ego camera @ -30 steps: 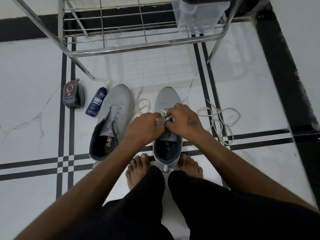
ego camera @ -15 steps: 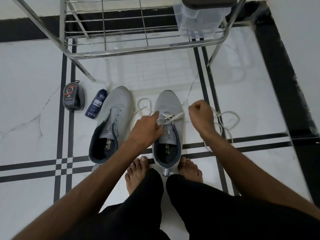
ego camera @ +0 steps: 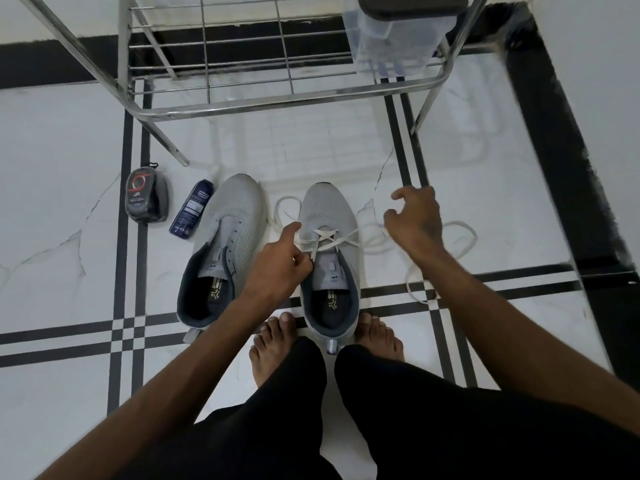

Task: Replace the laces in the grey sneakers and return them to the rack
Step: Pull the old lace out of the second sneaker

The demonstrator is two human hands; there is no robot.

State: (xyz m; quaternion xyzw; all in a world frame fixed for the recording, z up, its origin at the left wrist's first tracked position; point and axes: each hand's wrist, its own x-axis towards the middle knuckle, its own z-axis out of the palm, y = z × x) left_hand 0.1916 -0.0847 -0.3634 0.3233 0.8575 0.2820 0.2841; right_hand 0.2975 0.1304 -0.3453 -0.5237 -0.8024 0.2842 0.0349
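The left hand [ego camera: 280,263] pinches the white lace [ego camera: 325,239] at the eyelets of the right grey sneaker [ego camera: 329,258], which stands between bare feet at six o'clock from the rack [ego camera: 284,95], while the right hand [ego camera: 414,220] hovers at three o'clock, fingers loosely spread, holding nothing, and the unlaced sneaker [ego camera: 225,247] sits at nine o'clock.

I see two grey mesh sneakers on the white marble floor [ego camera: 69,140] with black inlay stripes. My left hand [ego camera: 280,261] pinches the white flat lace [ego camera: 327,239] where it crosses the lowest eyelets of the right-side sneaker [ego camera: 329,216]; my right hand [ego camera: 414,220] hangs over the floor just beside that shoe, fingers loosely spread, above loose lace loops. The left-side sneaker [ego camera: 235,216] has bare eyelets. Beside it lie a dark blue spray bottle [ego camera: 190,213] and a black oval shoe-polish sponge [ego camera: 143,199]. The steel wire rack [ego camera: 277,102] stands beyond, a clear plastic box [ego camera: 391,46] on its right end.
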